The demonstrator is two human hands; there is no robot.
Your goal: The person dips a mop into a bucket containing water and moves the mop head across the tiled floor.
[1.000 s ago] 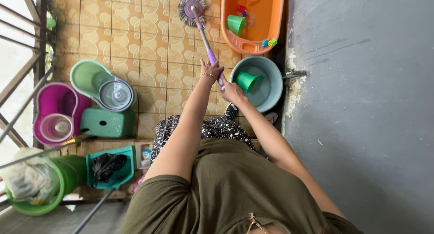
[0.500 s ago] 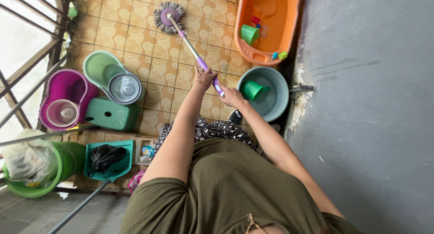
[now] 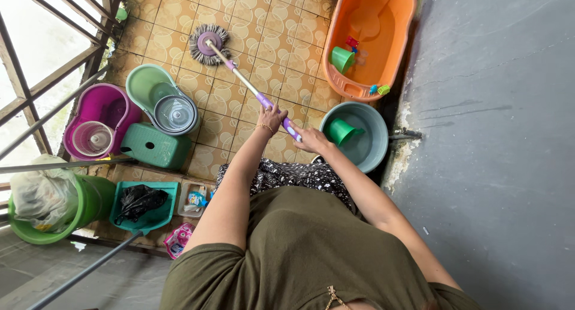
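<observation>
We see both hands wrapped around the handle of a spin mop (image 3: 239, 76). The left hand (image 3: 272, 117) grips the purple sleeve higher up the shaft, fingers curled shut about it; the right hand (image 3: 308, 137) clasps the lower end, nearer the body, though how tightly its fingers close is hard to make out from above. The grey mop head (image 3: 205, 42) rests on the tiled floor (image 3: 275, 64), far from the hands. Just beside the right hand stands a grey basin (image 3: 372, 147) holding a green cup (image 3: 341, 131). An orange tub (image 3: 395, 40) lies beyond it, and a green spin bucket (image 3: 144, 82) sits to the left.
</observation>
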